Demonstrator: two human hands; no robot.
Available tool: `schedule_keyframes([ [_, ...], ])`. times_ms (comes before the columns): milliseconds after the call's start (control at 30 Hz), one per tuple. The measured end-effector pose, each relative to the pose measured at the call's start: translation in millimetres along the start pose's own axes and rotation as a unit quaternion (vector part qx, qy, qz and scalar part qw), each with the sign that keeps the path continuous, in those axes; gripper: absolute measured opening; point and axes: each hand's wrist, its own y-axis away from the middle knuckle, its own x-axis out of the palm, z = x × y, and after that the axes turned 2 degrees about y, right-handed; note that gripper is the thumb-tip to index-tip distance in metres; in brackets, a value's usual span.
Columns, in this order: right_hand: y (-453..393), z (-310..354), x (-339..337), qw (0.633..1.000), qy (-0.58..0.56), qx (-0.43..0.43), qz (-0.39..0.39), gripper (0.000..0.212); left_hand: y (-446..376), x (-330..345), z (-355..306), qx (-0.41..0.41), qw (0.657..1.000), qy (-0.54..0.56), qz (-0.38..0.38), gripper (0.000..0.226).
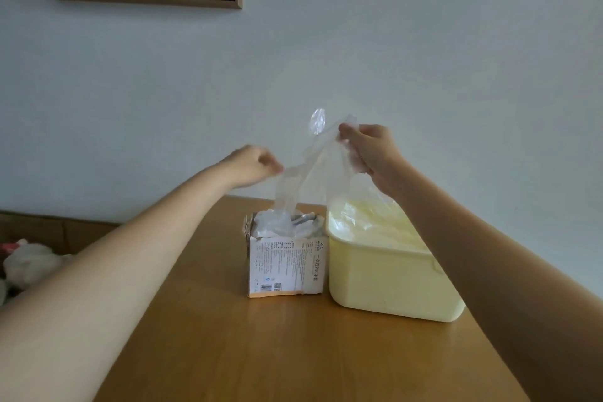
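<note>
Clear plastic glove hangs above the torn glove box on the tabletop, its long axis rising toward the right hand, whose fingers grip its top, while the left hand pinches its side edge.

Box beside tub; free room before both.

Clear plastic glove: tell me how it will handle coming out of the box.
Probably floppy: the clear plastic glove sags and creases between the left hand and right hand. Likely very light, since a pinch lifts it. It may drag more film out of the cardboard box, where its lower end sits.
</note>
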Motion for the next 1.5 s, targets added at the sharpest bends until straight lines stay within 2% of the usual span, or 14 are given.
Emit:
schedule_keyframes([
  [33,3,1,-1,0.999,0.025,0.003,0.020,0.030,0,0,-5,0.016,0.995,0.086,-0.047,0.036],
  [100,10,4,-2,0.994,0.083,0.009,0.063,0.030,3,6,-23,0.049,0.972,0.228,-0.024,0.053],
  [200,16,8,-5,0.990,0.085,0.003,0.108,0.032,3,30,-48,0.066,0.973,0.211,0.070,0.081],
  [367,22,8,-40,0.974,0.082,0.049,0.203,0.029,-2,51,-58,0.028,0.953,0.295,0.054,0.021],
  [500,22,-7,-64,0.961,0.104,0.104,0.235,0.026,-3,63,-61,-0.011,0.900,0.432,0.045,0.014],
  [667,23,-21,-61,0.982,-0.106,0.129,0.091,0.007,-3,97,-69,-0.005,0.932,0.356,-0.067,0.015],
  [833,8,-40,-41,0.972,0.185,0.028,-0.144,0.025,-13,111,-69,-0.005,0.936,0.316,-0.155,0.022],
  [933,3,-55,-58,0.950,0.265,0.056,-0.155,0.025,-21,99,-49,-0.031,0.943,0.266,-0.198,0.033],
  [1067,13,-84,-86,0.911,0.361,0.151,-0.128,0.020,-22,81,-28,-0.069,0.968,0.034,-0.240,0.018],
  [1167,21,-95,-95,0.876,0.433,0.189,-0.096,0.016,-24,87,-47,0.037,0.958,-0.027,-0.282,0.010],
  [1233,24,-97,-97,0.841,0.498,0.196,-0.079,0.022,-27,101,-67,0.163,0.966,-0.049,-0.193,0.013],
  [1267,26,-98,-97,0.825,0.525,0.196,-0.075,0.022,-26,112,-77,0.195,0.974,-0.074,-0.091,0.020],
  [1367,27,-101,-99,0.800,0.568,0.192,-0.040,0.017,-25,146,-85,0.123,0.940,-0.238,0.212,0.057],
  [1500,28,-100,-106,0.762,0.622,0.179,0.023,0.024,-35,167,-73,0.035,0.888,-0.345,0.304,0.059],
])
